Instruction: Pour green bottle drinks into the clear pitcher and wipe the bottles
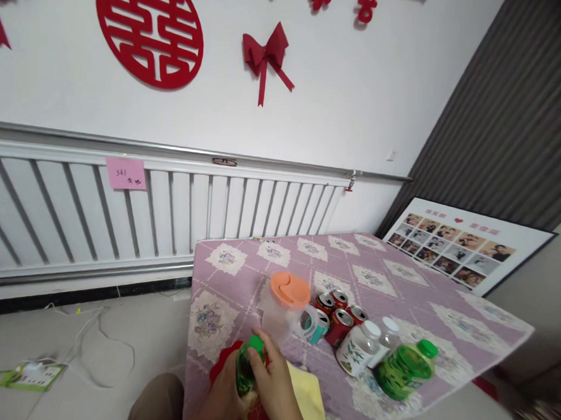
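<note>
Both of my hands are closed round a small green bottle (pixel 246 367) with a green cap, near the table's front left corner. My left hand (pixel 224 393) wraps the bottle's body from the left. On the right side, my right hand (pixel 274 381) grips it too, its fingers up by the cap. The bottle's lower part is hidden by my hands. Beneath them lies a red cloth or mat (pixel 224 358), and a yellow cloth (pixel 310 395) is just right of my right hand. A clear pitcher (pixel 276 320) with an orange lid stands just beyond my hands.
Right of the pitcher stand several opened drink cans (pixel 340 324), a white bottle (pixel 358 348), another white-capped bottle (pixel 389 337) and a larger green bottle (pixel 404 368). A purple patterned cloth covers the table (pixel 381 279). Behind is a radiator (pixel 242 208); a power strip (pixel 35 372) lies on the floor.
</note>
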`<move>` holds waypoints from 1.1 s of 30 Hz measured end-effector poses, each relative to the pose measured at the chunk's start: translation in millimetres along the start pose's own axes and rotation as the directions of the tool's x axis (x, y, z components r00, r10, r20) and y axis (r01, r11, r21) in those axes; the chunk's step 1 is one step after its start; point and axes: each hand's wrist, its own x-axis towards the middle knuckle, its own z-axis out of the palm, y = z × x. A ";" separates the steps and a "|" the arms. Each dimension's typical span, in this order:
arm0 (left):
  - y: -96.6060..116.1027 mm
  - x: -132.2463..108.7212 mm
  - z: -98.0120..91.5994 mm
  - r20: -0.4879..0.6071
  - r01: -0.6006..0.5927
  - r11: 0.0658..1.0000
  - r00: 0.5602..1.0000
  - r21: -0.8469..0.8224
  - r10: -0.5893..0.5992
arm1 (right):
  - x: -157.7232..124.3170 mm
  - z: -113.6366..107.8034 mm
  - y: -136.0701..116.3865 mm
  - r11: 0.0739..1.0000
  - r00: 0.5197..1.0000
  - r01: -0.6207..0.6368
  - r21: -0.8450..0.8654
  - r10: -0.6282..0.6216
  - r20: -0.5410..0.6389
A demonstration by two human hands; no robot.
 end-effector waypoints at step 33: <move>-24.1 0.2 4.1 -0.041 -0.056 0.997 0.997 0.061 0.059 | -70.8 -59.0 118.3 0.902 0.962 -0.265 -0.341 0.273 -0.026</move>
